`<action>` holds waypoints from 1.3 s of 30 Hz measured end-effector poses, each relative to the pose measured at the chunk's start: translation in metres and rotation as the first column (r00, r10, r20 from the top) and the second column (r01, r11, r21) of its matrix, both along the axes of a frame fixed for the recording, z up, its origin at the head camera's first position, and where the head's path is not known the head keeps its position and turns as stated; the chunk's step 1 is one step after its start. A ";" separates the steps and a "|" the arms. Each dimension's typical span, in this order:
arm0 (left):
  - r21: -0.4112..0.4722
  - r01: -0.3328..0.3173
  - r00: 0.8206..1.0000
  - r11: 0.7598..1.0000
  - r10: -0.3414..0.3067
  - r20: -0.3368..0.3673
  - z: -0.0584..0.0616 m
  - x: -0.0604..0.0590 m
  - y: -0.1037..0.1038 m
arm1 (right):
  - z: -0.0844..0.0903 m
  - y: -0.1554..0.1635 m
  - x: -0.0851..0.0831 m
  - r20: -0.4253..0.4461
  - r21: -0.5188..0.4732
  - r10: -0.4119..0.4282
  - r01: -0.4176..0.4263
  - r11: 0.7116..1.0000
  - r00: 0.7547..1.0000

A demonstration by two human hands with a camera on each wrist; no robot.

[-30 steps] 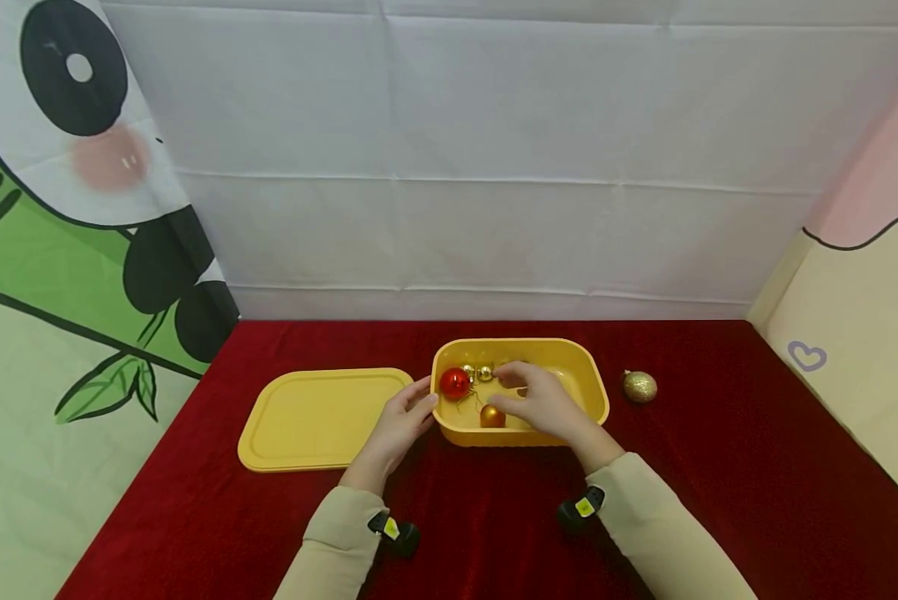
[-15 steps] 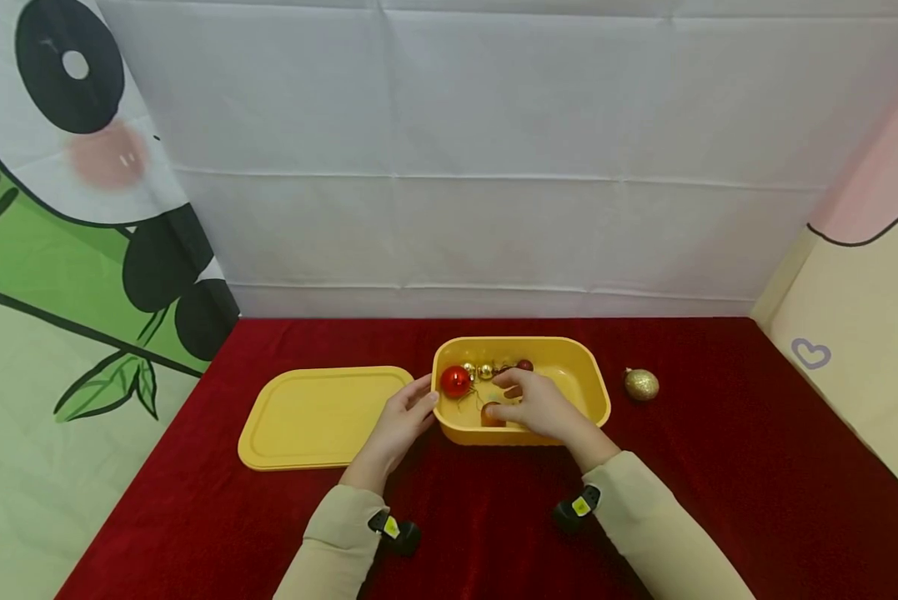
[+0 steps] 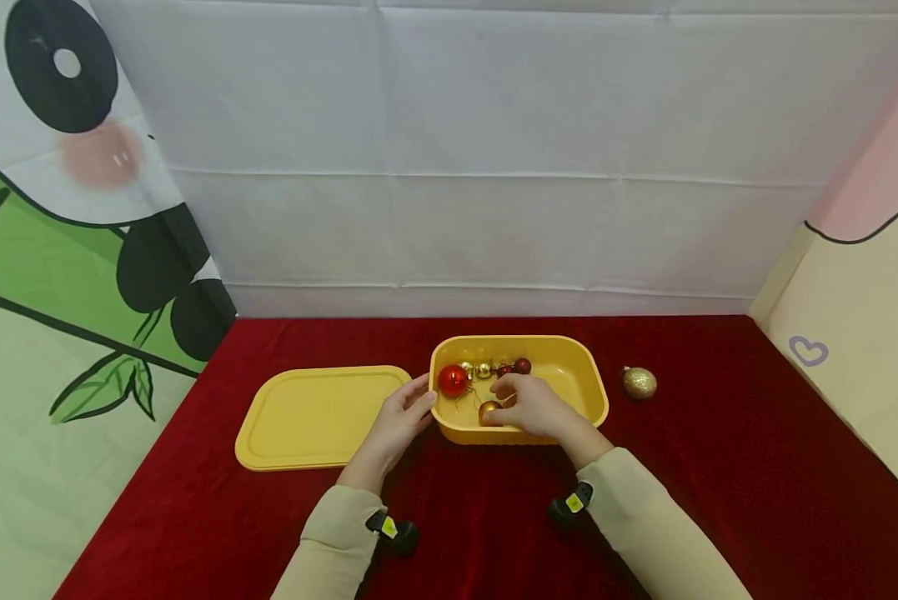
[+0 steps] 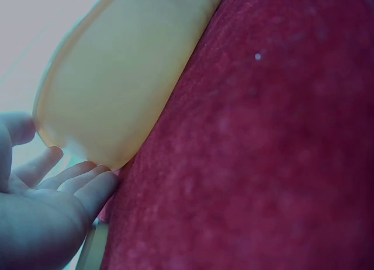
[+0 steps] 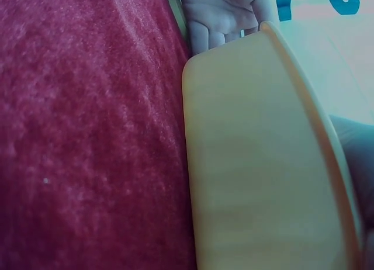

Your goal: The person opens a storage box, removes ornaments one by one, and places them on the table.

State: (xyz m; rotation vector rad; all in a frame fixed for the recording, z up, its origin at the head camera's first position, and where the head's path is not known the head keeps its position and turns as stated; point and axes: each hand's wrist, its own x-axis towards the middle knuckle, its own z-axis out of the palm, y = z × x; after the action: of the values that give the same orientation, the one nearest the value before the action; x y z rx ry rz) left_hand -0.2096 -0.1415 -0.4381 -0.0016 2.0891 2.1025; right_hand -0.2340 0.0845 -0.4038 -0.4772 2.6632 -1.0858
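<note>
Several fingers of my right hand [image 3: 533, 408] bend down inside the yellow plastic box [image 3: 459, 435], my thumb at a gold bauble [image 3: 487, 409] near the front wall; I cannot tell whether they pinch it. My left hand [image 3: 392, 429] has its fingers loosely extended, touching the box's left end, thumb by the rim. Beyond my fingertips, a shiny red bauble [image 3: 453, 381] sits at that end, beside small gold balls [image 3: 483, 370] and dark red ones [image 3: 522, 366]. Outside, a yellow lid [image 3: 321, 417] lies left and a glittery gold bauble [image 3: 639, 382] right, both on dark red cloth [image 3: 719, 450].
</note>
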 end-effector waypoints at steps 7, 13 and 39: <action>-0.005 -0.009 1.000 1.000 0.009 0.000 0.002 0.000 -0.001 | 0.000 -0.002 -0.002 -0.018 0.044 0.016 -0.015 0.999 1.000; -0.009 -0.005 1.000 1.000 0.005 0.000 0.002 0.000 -0.002 | 0.002 -0.003 -0.002 -0.026 0.058 0.037 -0.035 0.998 0.999; 0.001 0.016 1.000 1.000 -0.016 -0.005 0.003 0.003 -0.002 | 0.001 0.006 0.005 -0.073 -0.082 -0.034 0.028 0.996 0.997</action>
State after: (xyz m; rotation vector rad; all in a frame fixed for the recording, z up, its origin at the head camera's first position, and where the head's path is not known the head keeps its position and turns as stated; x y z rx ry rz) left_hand -0.2062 -0.1436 -0.4352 0.0213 2.0842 2.0963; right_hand -0.2286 0.0900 -0.4026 -0.5027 2.7071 -1.2111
